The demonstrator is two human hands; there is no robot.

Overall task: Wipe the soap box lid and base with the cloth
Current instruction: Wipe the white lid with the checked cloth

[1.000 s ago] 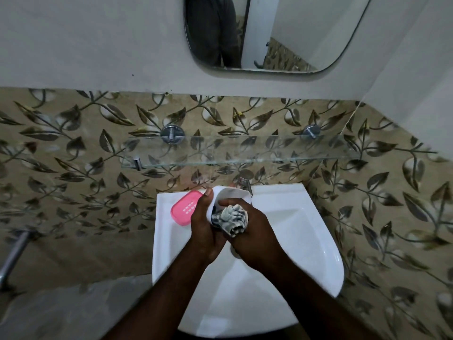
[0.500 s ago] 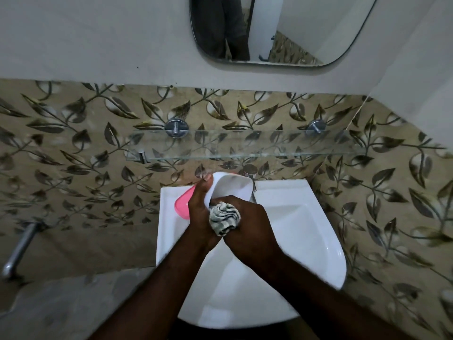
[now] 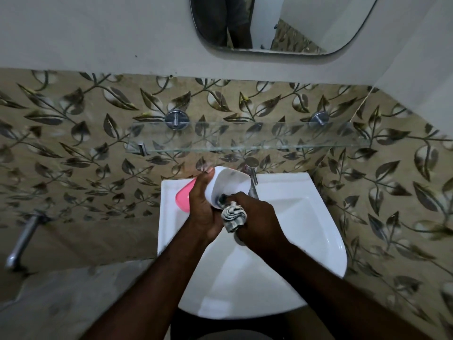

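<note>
My left hand (image 3: 203,207) grips a white soap box part (image 3: 229,184), tilted so its hollow inside faces me, above the white basin (image 3: 306,217). My right hand (image 3: 257,222) holds a bunched grey striped cloth (image 3: 233,215), and its fingers push the cloth's end into the lower inside of the white part. A pink soap box part (image 3: 183,196) lies on the basin's back left ledge, mostly hidden behind my left hand.
A chrome tap (image 3: 252,179) rises at the basin's back, just right of the white part. A glass shelf (image 3: 245,138) juts from the leaf-patterned tiled wall above it. A mirror (image 3: 277,23) hangs higher up. A metal pipe (image 3: 22,239) sticks out at far left.
My right hand has slid the cloth lower and deeper into the white part. My left hand has tipped the part more upright, hiding more of the pink part.
</note>
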